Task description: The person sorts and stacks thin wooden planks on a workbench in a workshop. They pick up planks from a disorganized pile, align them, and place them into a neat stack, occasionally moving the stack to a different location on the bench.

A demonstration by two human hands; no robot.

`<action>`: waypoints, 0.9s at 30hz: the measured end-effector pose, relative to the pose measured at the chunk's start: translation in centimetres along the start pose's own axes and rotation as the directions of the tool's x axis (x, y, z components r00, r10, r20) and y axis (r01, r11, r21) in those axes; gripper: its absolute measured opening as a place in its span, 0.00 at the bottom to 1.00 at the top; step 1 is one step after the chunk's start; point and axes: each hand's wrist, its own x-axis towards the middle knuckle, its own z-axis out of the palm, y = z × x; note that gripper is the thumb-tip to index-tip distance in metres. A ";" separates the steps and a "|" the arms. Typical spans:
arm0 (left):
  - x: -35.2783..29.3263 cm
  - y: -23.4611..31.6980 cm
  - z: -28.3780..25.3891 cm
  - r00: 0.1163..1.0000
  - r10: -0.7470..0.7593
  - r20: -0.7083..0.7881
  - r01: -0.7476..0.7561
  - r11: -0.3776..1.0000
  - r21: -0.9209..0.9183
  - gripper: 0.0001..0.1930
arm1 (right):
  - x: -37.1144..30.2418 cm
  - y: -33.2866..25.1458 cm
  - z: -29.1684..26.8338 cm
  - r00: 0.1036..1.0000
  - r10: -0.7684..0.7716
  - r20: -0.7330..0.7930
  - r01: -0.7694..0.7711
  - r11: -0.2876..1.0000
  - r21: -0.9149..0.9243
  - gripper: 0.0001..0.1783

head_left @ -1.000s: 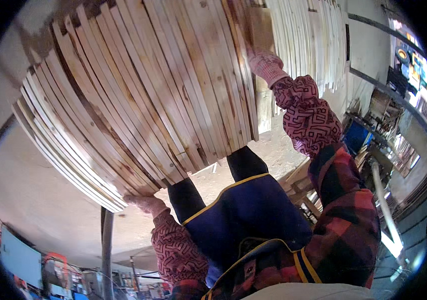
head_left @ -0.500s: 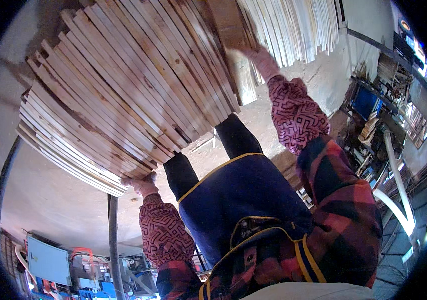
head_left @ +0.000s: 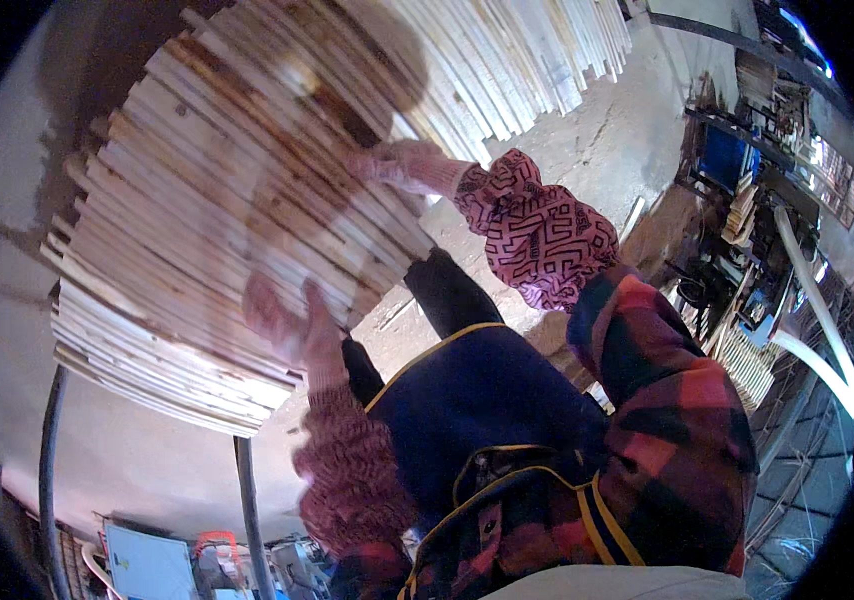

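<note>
A wide row of long, narrow wooden strips (head_left: 197, 190) lies side by side in front of me, their near ends uneven. My left hand (head_left: 292, 320), smeared by motion, is over the strips' near ends, with thumb and fingers apart and nothing seen between them. Farther right, my right hand (head_left: 402, 165) reaches across the right part of the same row. Its fingers are blurred, and I cannot tell whether they grip a strip. Patterned pink sleeve covers (head_left: 547, 240) show on both forearms.
Another row of pale strips (head_left: 517, 70) lies beyond on the right. Dark metal legs (head_left: 252, 500) stand under the left side. My blue apron (head_left: 487, 400) is close to the strips' near ends. Shelves with wood pieces (head_left: 742, 210) stand at right.
My left hand has moved from the strip ends at the near left up over the row, its fingers spreading. My right hand has moved left from the row's right edge onto the strips.
</note>
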 end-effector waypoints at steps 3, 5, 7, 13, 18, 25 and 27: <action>8.0 8.2 5.7 0.822 0.471 0.321 -0.565 0.748 0.348 0.33 | 2.2 6.0 -2.2 0.974 0.000 -0.225 -0.007 1.000 -0.027 0.44; 11.2 9.9 7.6 0.608 0.615 0.501 -0.790 0.527 0.313 0.29 | 2.2 8.6 -6.1 0.894 0.066 -0.443 -0.057 0.998 0.032 0.44; 11.5 8.9 8.6 0.577 0.467 0.670 -0.808 0.444 0.387 0.28 | 1.0 12.9 -11.6 0.803 0.163 -0.573 -0.215 0.976 -0.023 0.45; 11.1 6.4 9.8 0.521 0.620 0.586 -0.853 0.374 0.363 0.23 | 0.6 19.6 -19.7 0.668 0.332 -0.666 -0.569 0.804 -0.171 0.54; 11.2 6.9 9.3 0.511 0.609 0.606 -0.858 0.321 0.402 0.22 | 2.7 20.9 -18.4 0.584 0.335 -0.740 -0.586 0.805 -0.097 0.46; 10.9 7.1 9.4 0.601 0.674 0.430 -0.799 0.512 0.315 0.28 | -0.7 10.5 -9.5 0.924 -0.016 -0.382 -0.028 0.994 -0.108 0.51; 11.3 7.1 9.5 0.621 0.737 0.265 -0.784 0.585 0.210 0.28 | -1.0 8.4 -4.9 0.980 -0.096 -0.174 0.160 0.900 0.405 0.52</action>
